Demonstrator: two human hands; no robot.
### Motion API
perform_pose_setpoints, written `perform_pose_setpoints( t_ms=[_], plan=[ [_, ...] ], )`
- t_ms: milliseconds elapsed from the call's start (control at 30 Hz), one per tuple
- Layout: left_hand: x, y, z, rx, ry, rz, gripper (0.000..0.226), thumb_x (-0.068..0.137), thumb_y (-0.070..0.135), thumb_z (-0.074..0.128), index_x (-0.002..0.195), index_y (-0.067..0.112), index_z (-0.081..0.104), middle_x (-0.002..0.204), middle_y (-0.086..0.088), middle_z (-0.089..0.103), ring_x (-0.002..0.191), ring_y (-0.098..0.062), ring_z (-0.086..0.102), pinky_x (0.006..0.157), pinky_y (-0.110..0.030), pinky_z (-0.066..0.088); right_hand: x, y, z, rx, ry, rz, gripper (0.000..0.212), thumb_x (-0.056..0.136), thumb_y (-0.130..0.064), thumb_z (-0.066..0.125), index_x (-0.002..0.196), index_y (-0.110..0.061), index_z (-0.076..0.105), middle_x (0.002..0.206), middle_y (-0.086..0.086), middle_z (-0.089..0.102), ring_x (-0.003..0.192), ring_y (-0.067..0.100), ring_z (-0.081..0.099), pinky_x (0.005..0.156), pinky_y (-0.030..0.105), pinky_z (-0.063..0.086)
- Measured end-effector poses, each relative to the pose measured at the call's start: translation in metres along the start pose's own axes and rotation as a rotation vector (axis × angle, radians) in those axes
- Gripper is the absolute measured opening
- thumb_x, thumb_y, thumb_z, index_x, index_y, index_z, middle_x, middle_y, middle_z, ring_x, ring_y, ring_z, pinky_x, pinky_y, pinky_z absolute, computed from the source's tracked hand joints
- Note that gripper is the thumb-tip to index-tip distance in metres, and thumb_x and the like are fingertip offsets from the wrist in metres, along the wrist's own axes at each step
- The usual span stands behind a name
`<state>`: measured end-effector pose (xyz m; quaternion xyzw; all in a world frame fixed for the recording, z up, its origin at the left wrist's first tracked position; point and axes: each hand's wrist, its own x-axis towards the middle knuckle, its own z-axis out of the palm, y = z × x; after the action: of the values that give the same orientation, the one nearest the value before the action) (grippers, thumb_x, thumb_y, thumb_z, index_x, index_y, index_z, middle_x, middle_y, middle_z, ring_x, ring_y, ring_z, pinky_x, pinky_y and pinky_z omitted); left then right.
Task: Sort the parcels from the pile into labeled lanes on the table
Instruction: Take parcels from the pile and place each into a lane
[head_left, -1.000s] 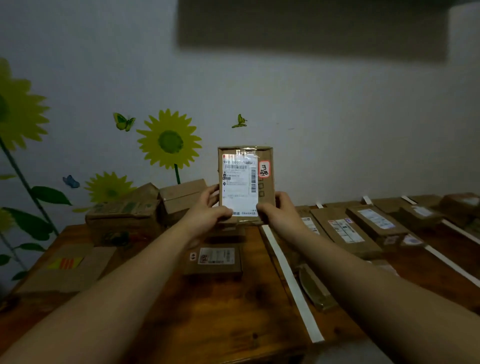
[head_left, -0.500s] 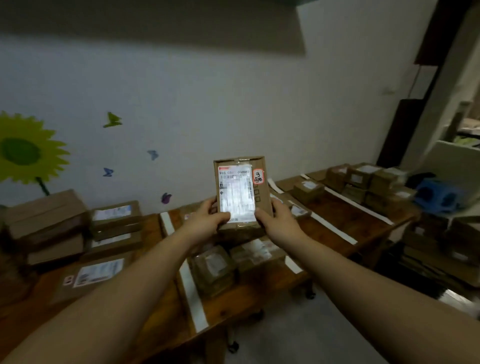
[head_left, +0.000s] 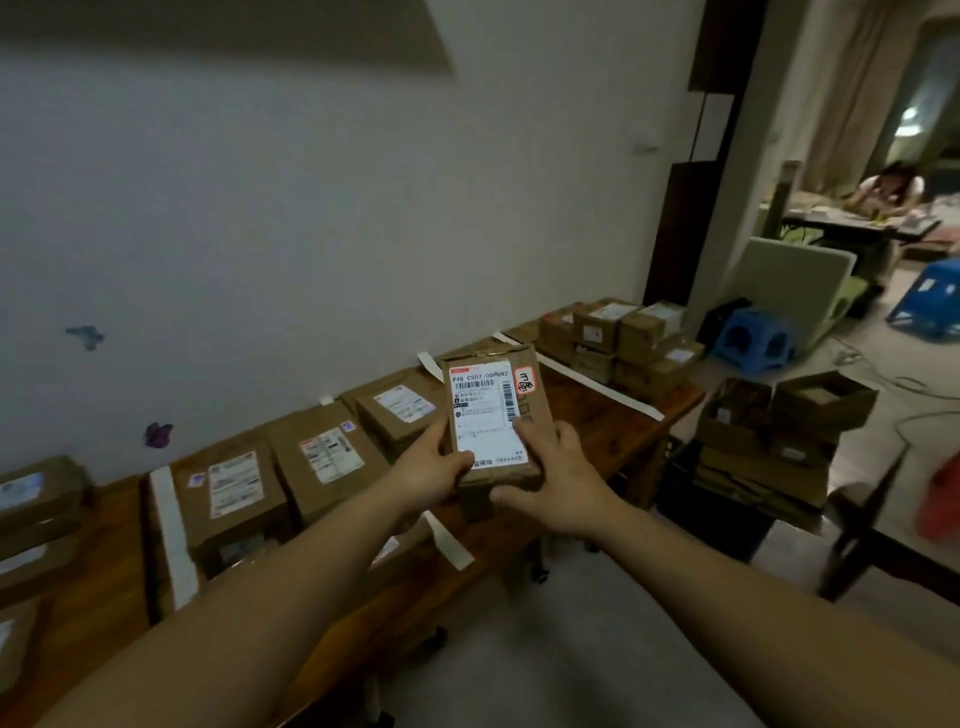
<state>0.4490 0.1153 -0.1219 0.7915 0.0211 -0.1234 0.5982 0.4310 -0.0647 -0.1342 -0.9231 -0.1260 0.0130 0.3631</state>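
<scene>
**Parcel held upright above the surface, lane not yet chosen**

Both hands held one parcel (head_left: 491, 415) above the surface (head_left: 618, 421), near its front edge. The left hand (head_left: 431, 470) gripped the lower left corner, with the thumb laid across the label (head_left: 483, 421). The right hand (head_left: 558, 483) wrapped the lower right edge, its fingers curled round behind. The parcel's long axis stood nearly upright and the label faced the person. A red-edged sticker (head_left: 524, 382) sat at the upper right. Its handwritten mark probably named the lane, though it was too small to read with confidence.

White tape divided the surface into lanes. Just behind and below the parcel lay a lane showing bare wood, bounded by a near strip (head_left: 449, 540) on the left and a far strip (head_left: 597, 387) on the right. Left of the near strip, sorted parcels (head_left: 324, 457) lay flat, close side by side. Right of the far strip, a stack (head_left: 613, 332) filled the end of the surface.

The right hand was nearer the bare lane and the stack; the left hand was nearer the filled lanes. Setting down would likely require tipping the long axis flat, parallel to the strips. Past the right end stood boxes (head_left: 779, 431) on the floor, so a rightward move had little margin.
</scene>
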Motion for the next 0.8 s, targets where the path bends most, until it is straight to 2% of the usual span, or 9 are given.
perform_pose_setpoints(
  t_ms=[67, 233, 400, 467, 533, 600, 667, 733, 800],
  plan=[
    [0.024, 0.001, 0.003, 0.036, -0.013, 0.009, 0.061, 0.094, 0.016, 0.053, 0.145, 0.034, 0.024, 0.138, 0.001, 0.051, 0.119, -0.021, 0.054, 0.093, -0.043, 0.052, 0.018, 0.018, -0.005, -0.067, -0.032, -0.003, 0.086, 0.084, -0.037, 0.07, 0.15, -0.04, 0.014, 0.152, 0.001, 0.01, 0.138, 0.023, 0.029, 0.114, 0.036, 0.032],
    [0.102, -0.003, 0.006, 0.125, -0.015, 0.016, 0.064, 0.094, 0.026, 0.054, 0.147, 0.033, 0.02, 0.139, 0.0, 0.049, 0.109, -0.017, 0.056, 0.089, -0.041, 0.055, 0.089, 0.054, -0.013, -0.213, -0.004, -0.031, 0.068, 0.094, -0.033, 0.059, 0.151, -0.033, 0.022, 0.151, 0.005, 0.02, 0.135, 0.024, 0.034, 0.114, 0.033, 0.033],
    [0.167, 0.0, -0.004, 0.226, -0.027, 0.002, 0.058, 0.097, 0.033, 0.048, 0.148, 0.03, 0.02, 0.139, 0.0, 0.049, 0.112, -0.018, 0.054, 0.097, -0.037, 0.048, 0.158, 0.08, -0.014, -0.259, -0.058, -0.013, 0.064, 0.096, -0.036, 0.054, 0.151, -0.032, 0.023, 0.151, 0.005, 0.021, 0.136, 0.024, 0.034, 0.114, 0.034, 0.031],
    [0.188, -0.005, -0.012, 0.287, -0.026, -0.027, 0.054, 0.098, 0.038, 0.043, 0.148, 0.029, 0.023, 0.141, 0.0, 0.047, 0.119, -0.021, 0.051, 0.103, -0.037, 0.042, 0.183, 0.088, -0.011, -0.257, -0.081, -0.013, 0.063, 0.096, -0.037, 0.053, 0.151, -0.032, 0.023, 0.152, 0.004, 0.021, 0.136, 0.023, 0.033, 0.115, 0.034, 0.03],
    [0.206, -0.015, -0.022, 0.369, -0.008, -0.06, 0.05, 0.1, 0.031, 0.039, 0.148, 0.022, 0.027, 0.15, -0.002, 0.035, 0.134, -0.022, 0.037, 0.109, -0.031, 0.028, 0.206, 0.095, -0.007, -0.249, -0.117, -0.009, 0.063, 0.096, -0.038, 0.053, 0.151, -0.032, 0.022, 0.152, 0.004, 0.02, 0.136, 0.023, 0.034, 0.115, 0.035, 0.03],
    [0.22, -0.025, -0.032, 0.462, 0.017, -0.13, 0.049, 0.101, 0.026, 0.038, 0.148, 0.018, 0.028, 0.152, -0.005, 0.03, 0.136, -0.022, 0.034, 0.103, -0.028, 0.03, 0.23, 0.102, -0.003, -0.262, -0.157, -0.014, 0.064, 0.096, -0.038, 0.052, 0.151, -0.031, 0.022, 0.152, 0.004, 0.02, 0.135, 0.022, 0.034, 0.115, 0.036, 0.03],
    [0.232, -0.032, -0.039, 0.521, 0.036, -0.189, 0.049, 0.099, 0.025, 0.041, 0.146, 0.019, 0.029, 0.148, -0.008, 0.035, 0.128, -0.023, 0.042, 0.095, -0.027, 0.037, 0.256, 0.111, 0.001, -0.264, -0.184, -0.024, 0.064, 0.096, -0.038, 0.053, 0.151, -0.031, 0.022, 0.152, 0.004, 0.02, 0.136, 0.021, 0.034, 0.115, 0.038, 0.031],
    [0.246, -0.038, -0.043, 0.63, 0.052, -0.206, 0.051, 0.097, 0.027, 0.045, 0.146, 0.02, 0.029, 0.148, -0.01, 0.033, 0.13, -0.024, 0.039, 0.103, -0.033, 0.036, 0.282, 0.12, 0.005, -0.256, -0.218, -0.038, 0.064, 0.095, -0.037, 0.054, 0.151, -0.032, 0.023, 0.153, 0.004, 0.019, 0.137, 0.022, 0.033, 0.115, 0.04, 0.031],
    [0.264, -0.047, -0.045, 0.768, 0.1, -0.225, 0.059, 0.096, 0.034, 0.047, 0.148, 0.021, 0.022, 0.155, -0.01, 0.018, 0.142, -0.028, 0.02, 0.114, -0.041, 0.022, 0.308, 0.13, 0.01, -0.252, -0.261, -0.069, 0.064, 0.095, -0.035, 0.054, 0.151, -0.031, 0.022, 0.153, 0.004, 0.018, 0.137, 0.023, 0.033, 0.115, 0.042, 0.032]
  ],
)
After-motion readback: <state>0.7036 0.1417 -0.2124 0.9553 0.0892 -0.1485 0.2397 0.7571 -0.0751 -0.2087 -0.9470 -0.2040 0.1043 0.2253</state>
